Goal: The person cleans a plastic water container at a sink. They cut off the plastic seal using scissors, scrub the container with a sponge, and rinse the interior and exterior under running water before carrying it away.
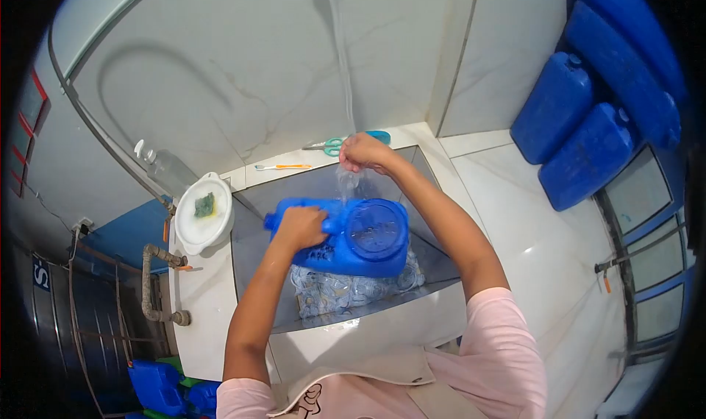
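A blue plastic jerrycan (375, 261) lies on its side over the sink (254, 272), its round lid facing up and wet. My left hand (300, 228) is wrapped around its handle. Above it, my right hand (362, 154) has its fingers curled in at the lower end of a clear vertical strand (342, 58), which could be a hose or a stream of water. Water falls from that hand onto the jerrycan. What the right fingers hold, if anything, is hidden. Under the jerrycan lies wet, blue-and-white patterned material (353, 294).
Scissors with teal handles (333, 147) and an orange-and-white toothbrush (283, 167) lie on the back ledge. At left stand a white basin (187, 228) with a green sponge (204, 204) and a pump bottle (168, 167). Several blue containers (555, 106) stand at right. Pipes (151, 286) project at left.
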Tool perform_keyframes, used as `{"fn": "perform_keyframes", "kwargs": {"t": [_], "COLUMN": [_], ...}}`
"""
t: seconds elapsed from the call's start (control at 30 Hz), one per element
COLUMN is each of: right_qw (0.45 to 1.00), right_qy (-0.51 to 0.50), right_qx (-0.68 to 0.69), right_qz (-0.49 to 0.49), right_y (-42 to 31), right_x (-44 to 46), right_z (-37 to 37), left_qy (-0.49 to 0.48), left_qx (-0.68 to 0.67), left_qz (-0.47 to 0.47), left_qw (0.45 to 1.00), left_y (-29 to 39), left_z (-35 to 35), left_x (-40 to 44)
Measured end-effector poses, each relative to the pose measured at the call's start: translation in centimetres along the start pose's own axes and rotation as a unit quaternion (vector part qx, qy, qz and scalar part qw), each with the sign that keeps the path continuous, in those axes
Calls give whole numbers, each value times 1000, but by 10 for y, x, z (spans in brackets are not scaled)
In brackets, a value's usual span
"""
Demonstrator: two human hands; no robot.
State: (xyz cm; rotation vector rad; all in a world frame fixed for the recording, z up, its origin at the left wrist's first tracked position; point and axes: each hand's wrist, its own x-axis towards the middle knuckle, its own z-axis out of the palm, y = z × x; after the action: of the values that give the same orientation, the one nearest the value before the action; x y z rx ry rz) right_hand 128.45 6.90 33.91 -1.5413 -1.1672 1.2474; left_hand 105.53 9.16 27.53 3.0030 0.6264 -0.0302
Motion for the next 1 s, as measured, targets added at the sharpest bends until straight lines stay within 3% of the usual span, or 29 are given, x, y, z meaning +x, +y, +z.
{"fn": "perform_keyframes", "kwargs": {"t": [0.07, 0.2, 0.23, 0.3, 0.47, 0.53, 0.67, 0.77, 0.83, 0.9, 0.97, 1.0], "right_qw": [1000, 998, 998, 995, 996, 973, 948, 995, 993, 991, 982, 982], "right_qy": [17, 46, 48, 59, 35, -33, -107, -50, -67, -97, -48, -90], "right_qx": [10, 20, 22, 36, -69, -230, -297, 4, -78, 57, 147, 140], "right_qz": [5, 25, 21, 65, 46, 18, 24, 91, 53, 67, 107, 84], "right_y": [8, 27, 29, 35, 79, 99, 118, 145, 134, 124, 104, 127], "right_x": [5, 13, 12, 10, 41, 49, 45, 57, 48, 33, 10, 21], "right_z": [4, 4, 5, 10, 7, 7, 16, 19, 17, 20, 28, 15], "left_qy": [27, 180, 181, 211, 250, 273, 347, 369, 336, 374, 378, 392], "left_qx": [-53, -86, -82, -149, -201, -187, -257, -268, -202, -102, -154, -135], "left_qz": [-98, -281, -279, -377, -388, -380, -356, -384, -372, -341, -345, -343], "left_qw": [993, 939, 939, 890, 864, 864, 829, 803, 841, 856, 845, 843], "left_y": [-4, -21, -21, -17, -9, -10, -14, -7, -5, 2, 7, 7], "left_z": [8, 61, 54, 34, -44, -65, -87, -99, -103, -105, -109, -108], "left_x": [-40, -115, -123, -148, -187, -200, -225, -235, -245, -251, -259, -264]}}
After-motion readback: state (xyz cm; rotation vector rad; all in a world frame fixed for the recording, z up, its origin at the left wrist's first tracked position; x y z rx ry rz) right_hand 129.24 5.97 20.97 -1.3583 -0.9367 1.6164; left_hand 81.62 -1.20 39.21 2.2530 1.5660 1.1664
